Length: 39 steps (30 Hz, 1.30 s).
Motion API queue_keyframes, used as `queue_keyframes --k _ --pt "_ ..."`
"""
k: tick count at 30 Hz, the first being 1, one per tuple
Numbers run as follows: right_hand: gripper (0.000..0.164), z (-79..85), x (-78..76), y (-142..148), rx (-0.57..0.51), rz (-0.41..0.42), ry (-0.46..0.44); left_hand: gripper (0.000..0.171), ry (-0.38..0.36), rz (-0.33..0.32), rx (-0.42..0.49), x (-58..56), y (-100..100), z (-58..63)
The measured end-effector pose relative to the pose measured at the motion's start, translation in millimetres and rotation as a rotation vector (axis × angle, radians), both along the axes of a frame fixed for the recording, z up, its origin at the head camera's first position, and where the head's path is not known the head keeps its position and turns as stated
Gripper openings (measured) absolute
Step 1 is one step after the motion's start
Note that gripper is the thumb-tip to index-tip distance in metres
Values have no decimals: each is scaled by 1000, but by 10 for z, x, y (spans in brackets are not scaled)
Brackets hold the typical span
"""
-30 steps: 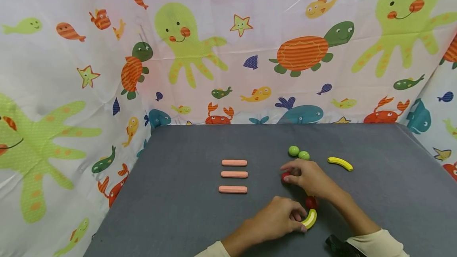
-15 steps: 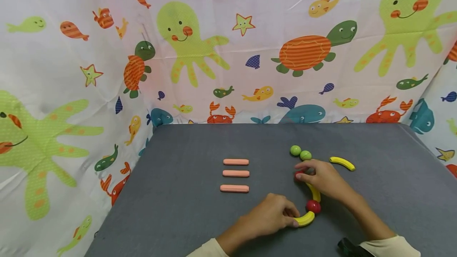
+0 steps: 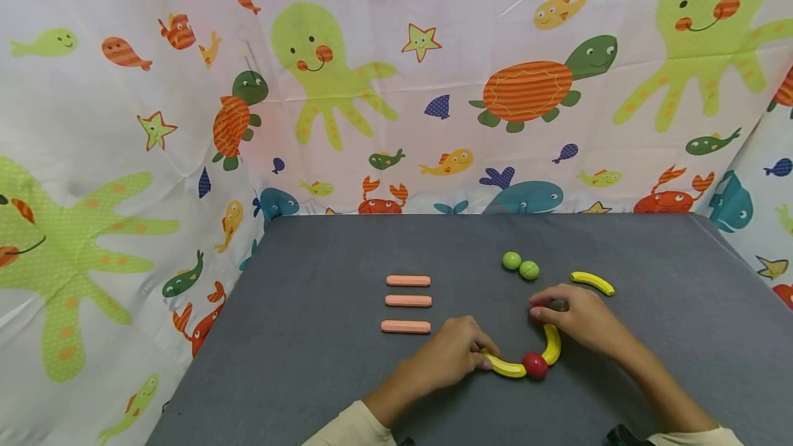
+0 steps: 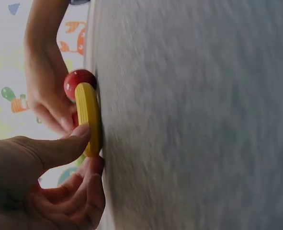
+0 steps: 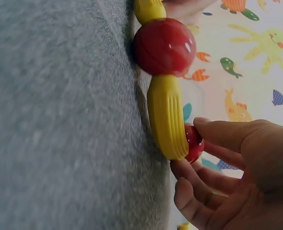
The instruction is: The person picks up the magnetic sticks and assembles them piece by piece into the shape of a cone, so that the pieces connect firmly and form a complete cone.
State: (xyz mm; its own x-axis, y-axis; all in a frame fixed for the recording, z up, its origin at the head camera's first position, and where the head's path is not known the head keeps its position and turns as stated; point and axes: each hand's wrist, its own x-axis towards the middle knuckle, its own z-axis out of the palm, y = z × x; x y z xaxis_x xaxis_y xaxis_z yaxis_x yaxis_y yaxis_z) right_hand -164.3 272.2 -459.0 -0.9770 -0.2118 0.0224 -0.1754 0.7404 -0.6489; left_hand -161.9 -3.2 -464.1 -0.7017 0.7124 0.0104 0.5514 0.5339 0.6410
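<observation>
A U-shaped chain of curved yellow rods and red balls lies on the grey table. My left hand (image 3: 455, 356) pinches the outer end of the left yellow rod (image 3: 506, 367) between thumb and fingers. That rod's other end touches the lower red ball (image 3: 535, 365). From this ball the right yellow rod (image 3: 552, 344) curves up to the upper red ball (image 5: 194, 143). My right hand (image 3: 582, 319) holds the upper ball with thumb and fingers, which partly hide it in the head view.
Behind the right hand lie two green balls (image 3: 511, 261) and another curved yellow rod (image 3: 593, 283). Three straight pink rods (image 3: 408, 301) lie in a stack of rows left of centre. A curtain (image 3: 372, 157) with sea animals hangs behind the grey table (image 3: 297, 336).
My left hand has moved left and slightly up with its yellow rod. My right hand has moved right and slightly down with the red ball. The chain has spread into a wider U.
</observation>
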Motion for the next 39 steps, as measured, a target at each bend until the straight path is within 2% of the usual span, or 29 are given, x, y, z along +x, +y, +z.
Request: queue_keyframes --k 8,14,21,27,33,39 --pt "38 9 97 127 -51 -21 -111 26 48 61 -6 -165 -87 -36" --pt "42 13 170 152 -88 -34 -162 16 43 103 11 -239 -70 -46" --pt "44 -16 232 170 -81 -38 -162 18 2 143 88 -338 -36 -61" --pt "42 -46 261 140 -95 -34 -173 24 -27 231 127 -417 -17 -74" --pt "41 -63 303 105 -121 -36 -178 23 -47 289 124 -500 -3 -91" --pt "38 -75 319 60 -115 -26 -139 23 -75 320 113 -581 35 -70"
